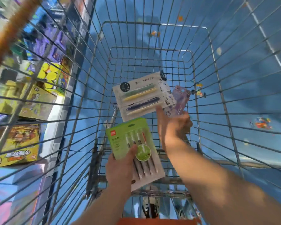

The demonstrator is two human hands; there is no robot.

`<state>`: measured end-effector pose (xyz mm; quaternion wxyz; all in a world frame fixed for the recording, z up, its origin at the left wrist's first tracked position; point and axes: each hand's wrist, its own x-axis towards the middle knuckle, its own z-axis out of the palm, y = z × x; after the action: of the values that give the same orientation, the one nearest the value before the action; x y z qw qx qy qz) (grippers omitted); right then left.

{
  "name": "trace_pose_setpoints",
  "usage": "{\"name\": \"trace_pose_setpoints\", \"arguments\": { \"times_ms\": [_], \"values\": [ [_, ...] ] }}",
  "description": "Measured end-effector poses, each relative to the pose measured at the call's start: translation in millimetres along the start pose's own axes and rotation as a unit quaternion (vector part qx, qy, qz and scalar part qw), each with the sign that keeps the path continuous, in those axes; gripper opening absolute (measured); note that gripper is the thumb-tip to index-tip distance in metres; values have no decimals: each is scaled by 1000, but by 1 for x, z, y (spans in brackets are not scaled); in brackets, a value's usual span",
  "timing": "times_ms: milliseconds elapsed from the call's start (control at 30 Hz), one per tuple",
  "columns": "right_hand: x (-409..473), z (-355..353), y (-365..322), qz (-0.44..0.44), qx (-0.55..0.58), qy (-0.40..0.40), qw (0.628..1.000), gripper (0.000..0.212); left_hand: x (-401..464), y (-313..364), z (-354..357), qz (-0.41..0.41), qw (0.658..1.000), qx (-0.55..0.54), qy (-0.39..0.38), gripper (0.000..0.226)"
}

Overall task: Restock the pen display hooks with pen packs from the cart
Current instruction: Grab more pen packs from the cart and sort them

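Both forearms are bare, no sleeves in view; the left hand (120,168) and right hand (173,127) wear no gloves, rings or watch.

A glossy blue floor (243,88) fills the view, catching bright streaks of light and dotted with small coloured stickers (263,123). Along the left stands a shelf unit (55,111) with a pale edge, stacked with yellow and purple boxed toys (37,101); these are blurred, so their print cannot be read
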<state>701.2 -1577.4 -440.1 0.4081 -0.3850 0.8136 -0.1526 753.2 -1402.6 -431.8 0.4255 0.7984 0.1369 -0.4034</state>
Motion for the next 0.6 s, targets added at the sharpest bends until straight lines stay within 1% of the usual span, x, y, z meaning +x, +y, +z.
{"name": "trace_pose_setpoints", "arguments": {
  "times_ms": [33,67,133,300,400,467,567,600],
  "values": [
    [4,4,-9,20,-46,0,999,109,-1,5,-1,9,1000,4,18,42],
    [4,6,-21,37,-71,-2,997,122,0,8,-2,21,999,10,32,39],
    [7,14,-36,64,-81,-8,995,129,4,15,-6,37,998,22,55,38],
    [11,34,-61,93,-90,-30,991,135,8,20,-14,43,995,42,75,41],
    [7,41,-62,84,-113,-35,989,140,8,19,-16,50,995,51,68,41],
    [5,45,-59,63,-124,-31,990,135,9,21,-15,49,996,42,67,39],
    [2,52,-54,12,-136,-27,990,119,10,26,-13,51,997,18,60,34],
    [1,52,-51,10,-140,-31,990,115,10,27,-13,49,997,9,56,34]
  ]
}}
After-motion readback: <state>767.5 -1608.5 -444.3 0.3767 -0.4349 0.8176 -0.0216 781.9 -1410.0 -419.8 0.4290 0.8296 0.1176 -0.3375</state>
